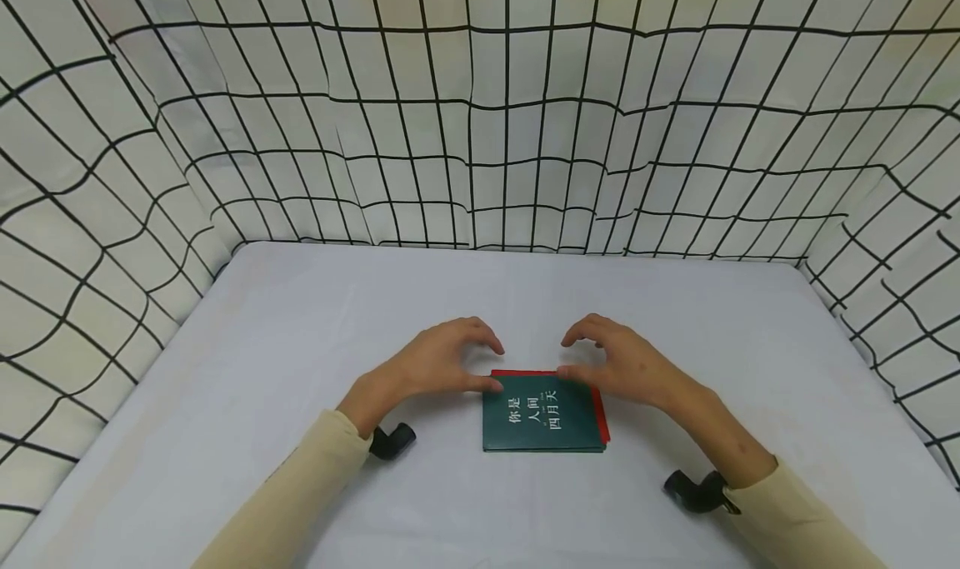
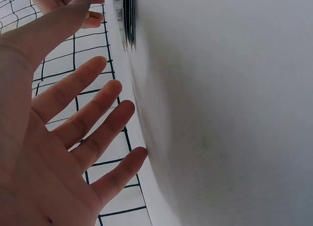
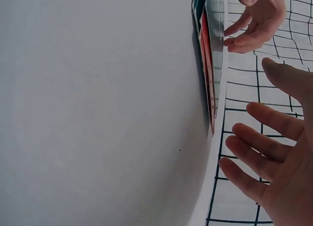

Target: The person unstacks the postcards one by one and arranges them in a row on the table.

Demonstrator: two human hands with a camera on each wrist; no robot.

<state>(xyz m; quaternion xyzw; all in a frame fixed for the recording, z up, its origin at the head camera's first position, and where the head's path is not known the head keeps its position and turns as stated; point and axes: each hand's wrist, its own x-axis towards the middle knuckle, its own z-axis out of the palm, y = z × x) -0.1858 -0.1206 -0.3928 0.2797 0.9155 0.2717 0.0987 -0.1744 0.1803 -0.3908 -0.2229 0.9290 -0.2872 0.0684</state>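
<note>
A dark green booklet [image 1: 504, 431] with white Chinese characters lies flat on the white table, its cover text turned sideways. Under it a red booklet [image 1: 602, 419] peeks out along the far and right edges. The left hand [image 1: 438, 362] hovers by the far left corner, fingers loosely bent and thumb over the cover. Opposite it, the right hand [image 1: 626, 365] hangs near the far right corner, thumb by the edge. Both wrist views show spread fingers with nothing held. Edge-on, the stack [image 3: 207, 64] looks several layers thick in the right wrist view; whether either thumb touches it I cannot tell.
White cloth covers the table [image 1: 300, 319]. Black grid netting [image 1: 507, 102] over white sheeting rises behind it and along both sides. Small black wrist devices [image 1: 392, 442] sit at the sleeve cuffs, close above the tabletop.
</note>
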